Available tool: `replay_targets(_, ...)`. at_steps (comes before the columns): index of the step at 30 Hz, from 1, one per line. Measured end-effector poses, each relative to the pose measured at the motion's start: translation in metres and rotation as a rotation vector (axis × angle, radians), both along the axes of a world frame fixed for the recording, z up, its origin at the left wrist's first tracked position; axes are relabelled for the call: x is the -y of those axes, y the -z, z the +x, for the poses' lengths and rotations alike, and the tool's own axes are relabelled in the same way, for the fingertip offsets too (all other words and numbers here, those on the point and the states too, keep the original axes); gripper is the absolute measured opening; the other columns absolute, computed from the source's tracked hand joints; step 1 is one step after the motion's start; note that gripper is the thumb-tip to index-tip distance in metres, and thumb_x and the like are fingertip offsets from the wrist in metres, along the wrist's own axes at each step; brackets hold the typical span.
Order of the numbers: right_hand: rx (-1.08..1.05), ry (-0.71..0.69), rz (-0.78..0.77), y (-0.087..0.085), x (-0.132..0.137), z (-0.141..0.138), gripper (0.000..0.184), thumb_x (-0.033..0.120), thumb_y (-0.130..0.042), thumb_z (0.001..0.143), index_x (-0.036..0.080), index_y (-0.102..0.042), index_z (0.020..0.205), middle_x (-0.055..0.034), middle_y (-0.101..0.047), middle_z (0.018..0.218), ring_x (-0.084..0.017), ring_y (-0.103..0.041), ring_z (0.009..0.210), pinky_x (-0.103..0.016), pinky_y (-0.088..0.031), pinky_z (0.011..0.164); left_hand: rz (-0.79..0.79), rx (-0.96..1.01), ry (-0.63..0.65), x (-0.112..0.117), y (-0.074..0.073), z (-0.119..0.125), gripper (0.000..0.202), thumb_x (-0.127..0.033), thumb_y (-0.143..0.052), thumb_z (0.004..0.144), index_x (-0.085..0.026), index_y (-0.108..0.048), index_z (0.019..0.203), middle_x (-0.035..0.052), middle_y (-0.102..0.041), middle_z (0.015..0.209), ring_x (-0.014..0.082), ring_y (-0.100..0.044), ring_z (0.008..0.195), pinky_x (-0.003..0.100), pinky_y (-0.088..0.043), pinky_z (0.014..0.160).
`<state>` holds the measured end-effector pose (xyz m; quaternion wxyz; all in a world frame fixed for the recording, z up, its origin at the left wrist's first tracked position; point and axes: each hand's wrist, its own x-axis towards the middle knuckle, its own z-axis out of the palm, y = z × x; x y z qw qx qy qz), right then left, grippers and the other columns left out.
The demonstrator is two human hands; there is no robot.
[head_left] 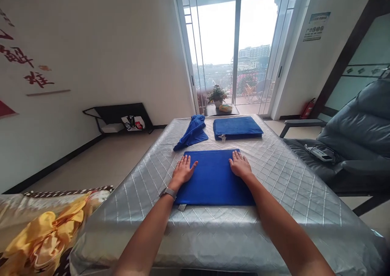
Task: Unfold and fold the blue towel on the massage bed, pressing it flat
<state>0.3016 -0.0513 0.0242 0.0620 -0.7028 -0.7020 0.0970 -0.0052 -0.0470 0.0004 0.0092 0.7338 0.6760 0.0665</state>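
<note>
A blue cloth (215, 182), folded into a flat rectangle, lies on the silver quilted table cover (283, 186), with a small white tag at its near left edge. My left hand (183, 170) rests on the cloth's left edge, palm down, fingers stretched forward and thumb apart. On the far right part of the same cloth, my right hand (240, 164) lies flat with its fingers extended. Beyond them are a stack of folded blue cloths (237, 126) at the right and a crumpled blue cloth (193, 133) at the left.
A dark padded armchair (362, 126) stands at the right, with a power strip (318, 153) on its seat. Yellow fabric (51, 235) lies at the lower left. Past the table's far end, a small stand holds a potted plant (217, 95) before the glass door.
</note>
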Motion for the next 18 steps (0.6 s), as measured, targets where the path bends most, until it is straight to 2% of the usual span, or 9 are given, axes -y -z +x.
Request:
replay_targets(5, 0.037, 0.006, 0.022, -0.01, 0.009, -0.003, 0.066, 0.038, -0.015, 0.105, 0.007, -0.02, 0.163, -0.0113, -0.015, 0.172, -0.02, -0.012, 0.159, -0.039, -0.009, 0.127, 0.018, 0.017, -0.003, 0.001, -0.003, 0.005, 0.088, -0.069, -0.007, 0.099, -0.01, -0.029, 0.161, 0.0185, -0.024, 0.168, 0.0291, -0.022, 0.157, 0.047, -0.023, 0.126)
replay_targets(8, 0.059, -0.006, 0.045, -0.014, 0.022, -0.003, 0.065, 0.037, -0.017, 0.105, 0.006, -0.021, 0.163, -0.0106, -0.016, 0.172, -0.02, -0.01, 0.159, -0.039, -0.006, 0.128, 0.032, 0.024, -0.001, 0.002, -0.003, 0.006, 0.089, -0.069, -0.006, 0.099, -0.009, -0.032, 0.16, 0.0193, -0.025, 0.168, 0.0294, -0.024, 0.156, 0.047, -0.023, 0.126)
replay_targets(14, 0.081, -0.015, 0.031, -0.006, 0.054, 0.0, 0.066, 0.041, -0.017, 0.105, 0.008, -0.023, 0.163, -0.0104, -0.018, 0.171, -0.02, -0.012, 0.159, -0.039, -0.01, 0.127, 0.045, 0.043, 0.004, 0.003, -0.001, 0.006, 0.091, -0.069, -0.005, 0.098, -0.007, -0.031, 0.159, 0.0198, -0.024, 0.168, 0.0289, -0.022, 0.157, 0.046, -0.02, 0.127)
replay_targets(18, 0.065, -0.002, 0.041, -0.001, 0.059, 0.0, 0.067, 0.041, -0.017, 0.105, 0.008, -0.021, 0.163, -0.0096, -0.017, 0.172, -0.02, -0.013, 0.159, -0.039, -0.01, 0.128, 0.034, 0.038, -0.002, 0.003, -0.009, 0.005, 0.088, -0.068, -0.007, 0.099, -0.008, -0.033, 0.159, 0.0203, -0.028, 0.167, 0.0301, -0.025, 0.156, 0.048, -0.021, 0.127)
